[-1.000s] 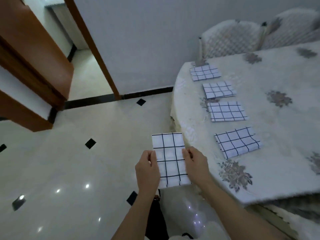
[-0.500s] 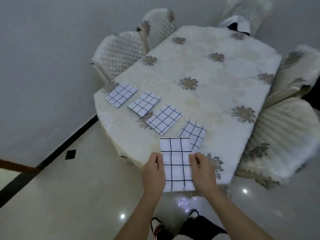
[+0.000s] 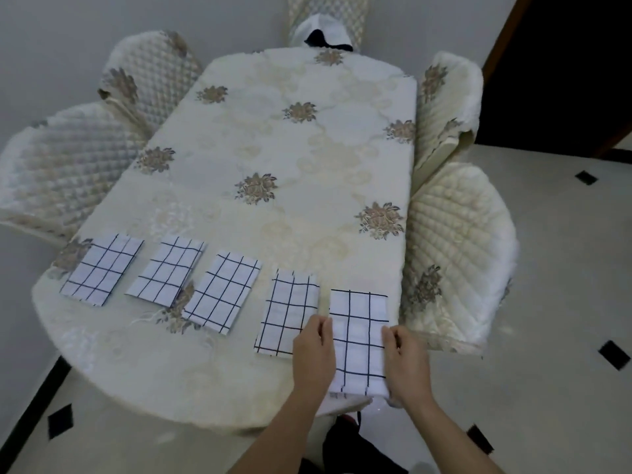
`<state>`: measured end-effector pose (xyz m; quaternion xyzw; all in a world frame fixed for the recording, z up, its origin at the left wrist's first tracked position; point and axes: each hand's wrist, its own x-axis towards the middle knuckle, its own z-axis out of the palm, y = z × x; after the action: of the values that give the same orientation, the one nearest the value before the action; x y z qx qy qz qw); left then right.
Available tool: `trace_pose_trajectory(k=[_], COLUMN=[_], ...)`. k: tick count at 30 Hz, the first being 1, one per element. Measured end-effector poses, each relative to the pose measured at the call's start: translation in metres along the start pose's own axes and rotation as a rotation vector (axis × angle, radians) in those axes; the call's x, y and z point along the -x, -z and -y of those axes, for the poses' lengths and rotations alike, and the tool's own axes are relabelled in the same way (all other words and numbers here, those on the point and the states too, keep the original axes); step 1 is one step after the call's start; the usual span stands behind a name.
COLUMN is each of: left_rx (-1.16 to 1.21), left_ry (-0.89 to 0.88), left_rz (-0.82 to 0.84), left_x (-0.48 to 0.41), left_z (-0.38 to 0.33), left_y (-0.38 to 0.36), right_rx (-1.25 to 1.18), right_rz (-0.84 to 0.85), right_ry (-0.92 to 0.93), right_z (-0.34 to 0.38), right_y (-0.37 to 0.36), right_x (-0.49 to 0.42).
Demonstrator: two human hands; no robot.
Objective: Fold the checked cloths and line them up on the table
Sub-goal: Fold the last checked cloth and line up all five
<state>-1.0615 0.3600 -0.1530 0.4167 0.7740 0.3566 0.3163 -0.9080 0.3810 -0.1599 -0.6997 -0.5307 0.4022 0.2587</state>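
I hold a folded white cloth with black checks (image 3: 359, 340) over the near right end of the table (image 3: 290, 148). My left hand (image 3: 313, 354) pinches its left edge and my right hand (image 3: 405, 366) pinches its right edge. Whether the cloth touches the table I cannot tell. Several folded checked cloths lie in a row to its left: one right beside it (image 3: 289, 311), one in the middle (image 3: 222, 292), one further left (image 3: 167, 270) and one at the far left (image 3: 102, 268).
The table wears a cream cloth with floral motifs. Quilted cream chairs stand on the left (image 3: 61, 165), the right (image 3: 455, 254) and at the far end (image 3: 328, 15). A pale tiled floor (image 3: 561, 234) with black diamonds surrounds it. A dark doorway is at the upper right.
My view swung from the floor and door round to the table. Both hands carried the folded cloth from over the floor to the right end of the row on the table.
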Motion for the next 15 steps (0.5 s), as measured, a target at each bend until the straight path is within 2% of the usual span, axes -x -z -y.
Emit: trace_pose_trajectory(k=[8, 15], left_rx=[-0.06, -0.17], left_ry=[0.101, 0.06], left_rz=[0.091, 0.123], left_x=[-0.033, -0.057], left_z=[0.013, 0.02], left_y=[-0.025, -0.022], right_rx=[0.029, 0.179], right_rz=[-0.029, -0.035], right_ry=[-0.13, -0.186], right_z=[-0.008, -0.001], right_y=[-0.022, -0.036], right_x=[-0.03, -0.048])
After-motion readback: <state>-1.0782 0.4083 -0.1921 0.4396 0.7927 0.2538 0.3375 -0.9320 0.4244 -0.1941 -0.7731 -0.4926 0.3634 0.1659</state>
